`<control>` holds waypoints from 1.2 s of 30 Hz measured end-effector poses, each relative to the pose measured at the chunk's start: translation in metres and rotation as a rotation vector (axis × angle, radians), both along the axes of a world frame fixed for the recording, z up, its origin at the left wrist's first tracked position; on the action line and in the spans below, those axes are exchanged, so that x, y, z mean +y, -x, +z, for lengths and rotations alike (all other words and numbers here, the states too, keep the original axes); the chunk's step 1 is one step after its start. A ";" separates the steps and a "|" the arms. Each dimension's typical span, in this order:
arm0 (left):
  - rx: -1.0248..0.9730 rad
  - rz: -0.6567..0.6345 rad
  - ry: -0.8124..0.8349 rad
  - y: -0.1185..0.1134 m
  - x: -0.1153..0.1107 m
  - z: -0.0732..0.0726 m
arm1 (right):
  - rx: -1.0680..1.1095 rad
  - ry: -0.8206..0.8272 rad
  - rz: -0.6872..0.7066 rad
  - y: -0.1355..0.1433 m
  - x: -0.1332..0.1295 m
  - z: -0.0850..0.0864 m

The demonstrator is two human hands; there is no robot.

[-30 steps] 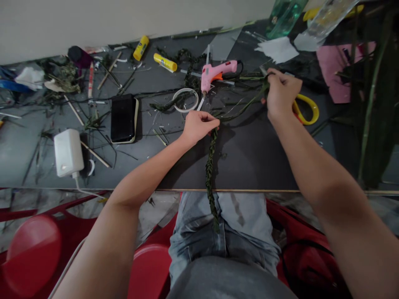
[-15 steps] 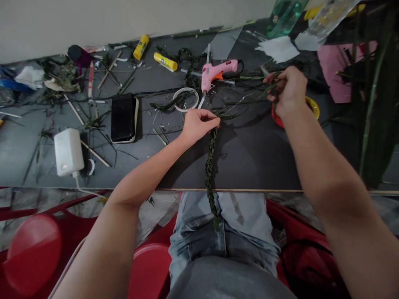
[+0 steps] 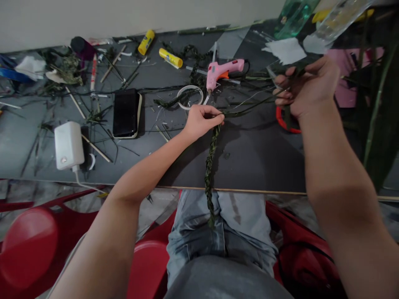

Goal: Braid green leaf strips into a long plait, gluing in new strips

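My left hand is closed in a pinch on the upper end of a dark green braided leaf cord. The braid hangs down past the table edge onto the lap. From that pinch, loose leaf strips and a thin shiny thread run right toward my right hand. Curled fingers of the right hand hold dark green leaf strips; its grip is partly hidden. Just behind the left hand lie a pink glue gun and a white ring.
A black phone and a white power adapter lie on the left. Yellow glue sticks are at the back. Bottles and a pink sheet are at right. Red-handled scissors or a ring sit under the right wrist.
My right hand has moved right and slightly up, drawing the leaf strips farther out. The left hand keeps its pinch on the braid. The view has shifted slightly.
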State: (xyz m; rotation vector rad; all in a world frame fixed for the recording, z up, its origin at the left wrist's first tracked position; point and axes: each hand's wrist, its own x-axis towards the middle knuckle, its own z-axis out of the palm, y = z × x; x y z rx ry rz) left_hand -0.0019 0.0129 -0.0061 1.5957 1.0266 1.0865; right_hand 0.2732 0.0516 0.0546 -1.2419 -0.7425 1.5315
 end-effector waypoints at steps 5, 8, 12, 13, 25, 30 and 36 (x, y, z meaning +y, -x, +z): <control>-0.051 -0.045 -0.025 0.002 -0.001 -0.001 | 0.076 -0.118 0.126 0.013 -0.011 0.002; -0.035 -0.016 0.035 0.003 -0.001 0.002 | -0.032 -0.161 0.152 0.013 -0.013 -0.001; -0.034 -0.006 0.143 0.002 -0.002 0.009 | -0.117 -0.328 0.242 0.001 -0.012 -0.013; -0.048 -0.010 0.167 0.002 -0.002 0.010 | -0.122 -0.378 0.258 0.001 -0.012 -0.015; -0.084 0.019 0.145 -0.003 -0.003 0.000 | -0.348 -0.293 0.295 0.083 -0.028 -0.038; -0.099 0.229 0.052 -0.001 0.008 -0.011 | -0.589 -0.607 0.213 0.089 -0.039 -0.050; -0.125 0.337 0.006 0.003 0.017 -0.018 | -0.663 -0.521 0.668 0.088 -0.046 -0.036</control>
